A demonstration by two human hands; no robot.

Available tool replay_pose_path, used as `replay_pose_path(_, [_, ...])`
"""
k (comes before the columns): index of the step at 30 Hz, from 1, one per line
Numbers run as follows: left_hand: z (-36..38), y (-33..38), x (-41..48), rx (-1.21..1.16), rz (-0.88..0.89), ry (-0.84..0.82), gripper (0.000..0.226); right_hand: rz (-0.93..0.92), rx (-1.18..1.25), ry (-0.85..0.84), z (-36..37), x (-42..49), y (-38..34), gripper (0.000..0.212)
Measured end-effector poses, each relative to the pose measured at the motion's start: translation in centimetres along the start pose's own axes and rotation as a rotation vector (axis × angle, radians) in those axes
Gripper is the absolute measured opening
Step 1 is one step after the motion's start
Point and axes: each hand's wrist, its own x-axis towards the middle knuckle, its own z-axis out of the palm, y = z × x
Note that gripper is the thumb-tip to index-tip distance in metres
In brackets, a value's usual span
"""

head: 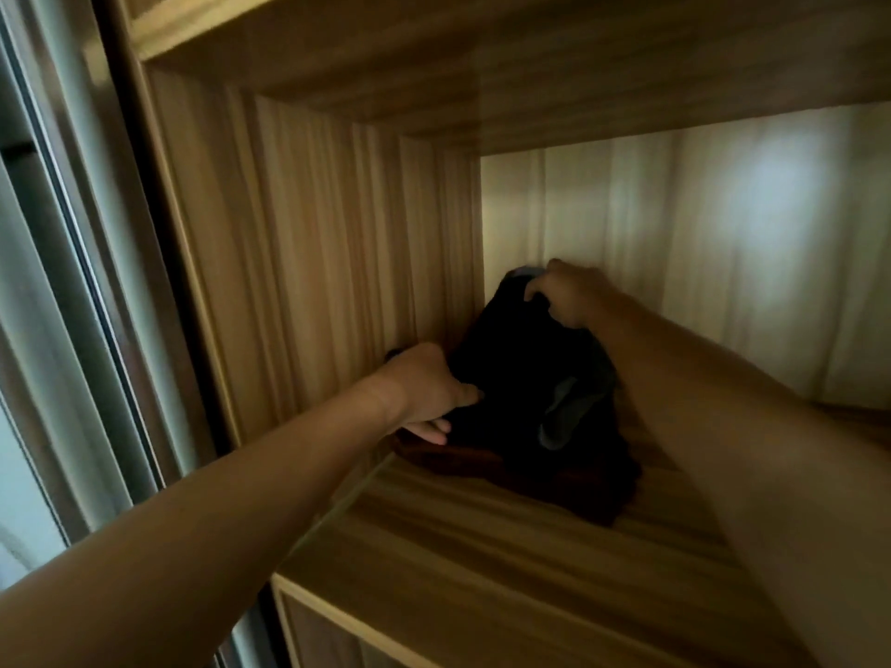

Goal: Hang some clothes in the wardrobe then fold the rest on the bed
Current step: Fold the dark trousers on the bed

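In the back left corner of the wardrobe shelf (482,537) there's a bunched-up pile of dark clothes (520,378), mostly black, with a grey bit (561,412) showing and a reddish-brown piece (463,462) underneath. The left hand (426,383) has its fingers curled into the pile's left edge. The right hand (566,296) grips the top, close to the back wall (699,224). Pretty dim and blurry in there.

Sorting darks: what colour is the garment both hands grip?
The garment is black, with a grey patch; head view.
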Motion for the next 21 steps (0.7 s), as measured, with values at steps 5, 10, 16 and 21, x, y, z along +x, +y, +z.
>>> replay_pose_path(5, [0.4,-0.6,-0.2,0.039,0.007,-0.030,0.063,-0.013,-0.052,0.018,2.7,1.6,-0.2,0.040])
replay_pose_path(10, [-0.1,0.2,-0.1,0.499,-0.021,-0.127,0.048,0.122,-0.089,-0.178,6.8,0.4,-0.4,0.045])
replay_pose_path(16, [-1.5,2.0,5.6,0.903,0.256,0.171,0.045,0.337,0.131,-0.106,5.7,-4.2,0.1,0.078])
replay_pose_path(21, [2.9,0.1,11.2,0.737,0.186,-0.101,0.084,0.341,0.519,-0.344,5.0,-7.9,-1.1,0.099])
